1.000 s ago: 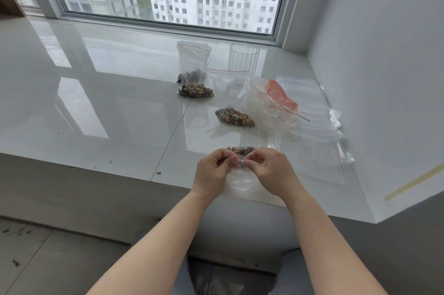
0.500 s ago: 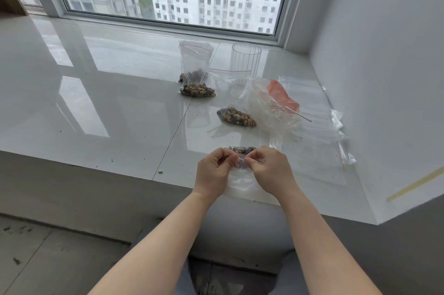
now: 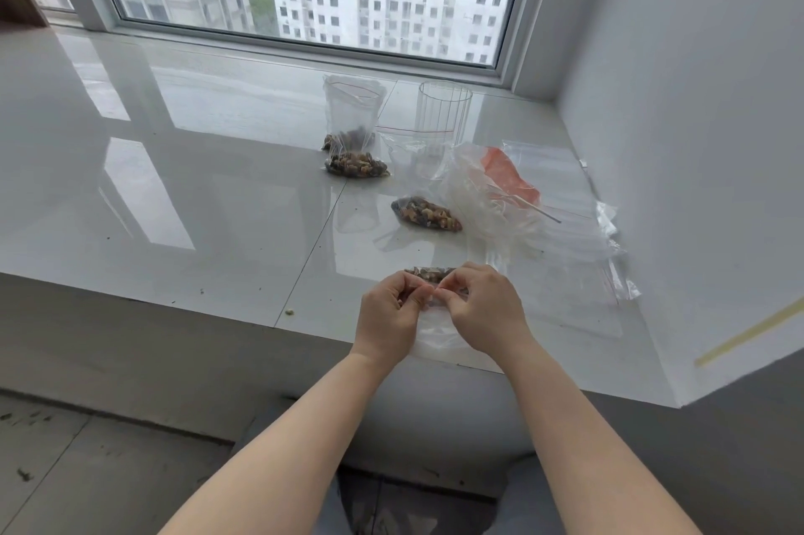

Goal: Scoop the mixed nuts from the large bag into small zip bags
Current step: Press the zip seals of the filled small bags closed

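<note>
Pinching the small zip bag (image 3: 435, 327) near its middle, fingertips of the left hand (image 3: 388, 319) and right hand (image 3: 485, 308) almost touching, nuts (image 3: 428, 273) bunched at the far end just beyond the knuckles, bag lying lengthwise away from the body, mouth apparently toward the sill's (image 3: 217, 208) near edge. Beyond that bag: three more filled small bags (image 3: 426, 214), one large crumpled bag (image 3: 483, 186), one clear cup (image 3: 443, 112).

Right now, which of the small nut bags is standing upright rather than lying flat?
The farthest small bag, nearest the window and left of the clear cup. It stands with its red-striped mouth up; the other filled bags lie flat on the sill.
</note>
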